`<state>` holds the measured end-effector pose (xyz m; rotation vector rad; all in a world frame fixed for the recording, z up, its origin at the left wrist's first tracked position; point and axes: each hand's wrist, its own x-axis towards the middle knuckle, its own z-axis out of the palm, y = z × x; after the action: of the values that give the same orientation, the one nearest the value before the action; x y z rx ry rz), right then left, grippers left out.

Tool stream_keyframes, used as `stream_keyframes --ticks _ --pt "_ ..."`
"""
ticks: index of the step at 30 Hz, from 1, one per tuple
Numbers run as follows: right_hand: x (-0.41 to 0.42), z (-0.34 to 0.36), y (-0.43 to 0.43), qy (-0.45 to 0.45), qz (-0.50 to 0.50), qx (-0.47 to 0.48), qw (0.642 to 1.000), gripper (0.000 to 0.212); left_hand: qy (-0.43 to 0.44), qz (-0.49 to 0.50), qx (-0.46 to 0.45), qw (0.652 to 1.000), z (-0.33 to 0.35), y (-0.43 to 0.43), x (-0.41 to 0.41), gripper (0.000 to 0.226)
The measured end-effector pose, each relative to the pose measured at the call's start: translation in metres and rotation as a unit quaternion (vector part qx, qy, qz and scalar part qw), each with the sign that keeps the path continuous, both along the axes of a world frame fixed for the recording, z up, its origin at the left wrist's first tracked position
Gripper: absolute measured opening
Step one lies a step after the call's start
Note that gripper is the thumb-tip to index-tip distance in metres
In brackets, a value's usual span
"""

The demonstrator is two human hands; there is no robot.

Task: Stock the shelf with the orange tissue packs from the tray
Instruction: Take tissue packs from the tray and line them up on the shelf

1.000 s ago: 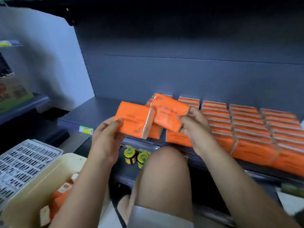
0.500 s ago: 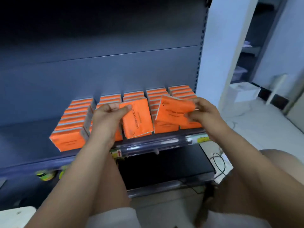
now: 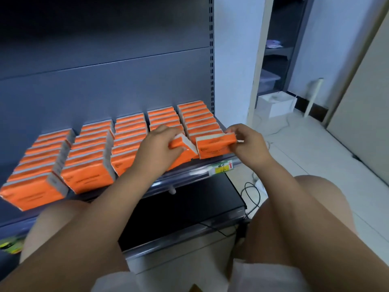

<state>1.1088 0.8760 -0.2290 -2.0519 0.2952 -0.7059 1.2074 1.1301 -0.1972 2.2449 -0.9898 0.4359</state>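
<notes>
Grey shelf point(image 3: 185, 176) of orange rows point(image 3: 90, 148): left hand point(image 3: 156, 149) grips first pack point(image 3: 182, 144), right hand point(image 3: 250, 144) pinches second pack point(image 3: 214, 146) at its 3 o'clock; placing likely next calls for seating both upright at row fronts.

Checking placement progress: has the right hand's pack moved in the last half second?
Yes: the pack has come down toward the shelf edge, nearer the yellow price label.

Orange rectangular tissue packs point(image 3: 88, 178) stand in rows across the grey metal shelf point(image 3: 189, 175); a yellow paper price label point(image 3: 221, 168) sits on its near right edge.
</notes>
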Motion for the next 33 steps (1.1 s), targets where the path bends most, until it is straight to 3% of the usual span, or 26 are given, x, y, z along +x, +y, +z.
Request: stream_keyframes --ticks 5,13,26,33 --pt "0.004 -0.008 -0.003 0.025 -0.015 -0.063 0.998 0.034 -0.089 0.022 0.099 0.991 -0.014 -0.012 0.003 0.048" --pt "0.017 -0.016 0.0 0.073 -0.012 -0.168 0.983 0.039 -0.161 0.026 0.195 0.967 -0.024 -0.017 0.009 0.047" --pt "0.027 -0.025 0.02 0.072 -0.043 -0.31 0.947 0.06 -0.1 0.042 0.162 0.981 -0.032 0.012 0.011 0.068" --pt "0.034 -0.031 0.033 0.041 -0.006 -0.407 0.913 0.057 -0.077 0.031 0.187 0.979 -0.034 0.018 0.011 0.059"
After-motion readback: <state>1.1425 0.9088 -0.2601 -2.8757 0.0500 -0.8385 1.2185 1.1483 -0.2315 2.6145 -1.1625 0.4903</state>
